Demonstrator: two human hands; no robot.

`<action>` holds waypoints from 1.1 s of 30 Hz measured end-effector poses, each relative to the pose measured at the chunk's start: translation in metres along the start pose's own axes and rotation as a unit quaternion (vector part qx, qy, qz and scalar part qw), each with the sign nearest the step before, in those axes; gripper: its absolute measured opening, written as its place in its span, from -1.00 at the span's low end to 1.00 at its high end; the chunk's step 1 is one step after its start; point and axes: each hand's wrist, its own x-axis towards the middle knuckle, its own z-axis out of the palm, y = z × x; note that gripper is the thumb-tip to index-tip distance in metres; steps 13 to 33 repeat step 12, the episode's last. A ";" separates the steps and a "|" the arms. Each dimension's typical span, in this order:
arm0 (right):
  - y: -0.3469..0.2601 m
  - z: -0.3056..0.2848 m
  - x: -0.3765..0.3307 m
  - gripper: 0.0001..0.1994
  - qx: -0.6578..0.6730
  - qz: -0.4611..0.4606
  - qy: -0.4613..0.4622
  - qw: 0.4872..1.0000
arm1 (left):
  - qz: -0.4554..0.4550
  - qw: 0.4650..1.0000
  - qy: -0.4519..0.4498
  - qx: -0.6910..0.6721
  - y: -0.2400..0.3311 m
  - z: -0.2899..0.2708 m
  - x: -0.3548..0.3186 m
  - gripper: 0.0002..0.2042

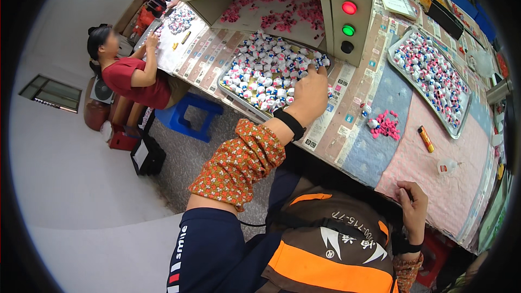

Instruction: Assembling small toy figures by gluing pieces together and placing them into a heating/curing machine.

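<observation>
My left hand point(311, 95) reaches over the right end of a metal tray point(245, 102) at the mouth of the machine. Its fingers are stretched out and apart, touching small white pieces point(266, 65) with blue and pink parts that fill the tray. Whether a piece sits under the fingertips is hidden. My right hand point(414, 209) rests at the table's near edge on a pink cloth, loosely open with nothing visible in it. Ahead of it lie a small pile of pink pieces point(386, 125), a yellow-orange glue tube point(426, 139) and a small white bottle point(447, 166).
A pale machine point(353, 32) with red and green lights stands at the back, pink pieces point(293, 13) inside its opening. Another full tray point(455, 133) lies at the right. A person in red point(130, 76) works at the far left near a blue stool point(190, 116).
</observation>
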 end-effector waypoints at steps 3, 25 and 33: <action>-0.002 -0.005 0.001 -0.87 -0.015 -0.008 0.004 1.000 | -0.001 0.998 0.011 -0.058 0.004 0.001 -0.001 -0.63; 0.011 -0.047 -0.007 -0.84 0.010 0.034 0.081 0.996 | 0.065 0.973 0.062 -0.214 -0.002 -0.002 -0.021 -0.75; 0.011 -0.047 -0.007 -0.84 0.010 0.034 0.081 0.996 | 0.065 0.973 0.062 -0.214 -0.002 -0.002 -0.021 -0.75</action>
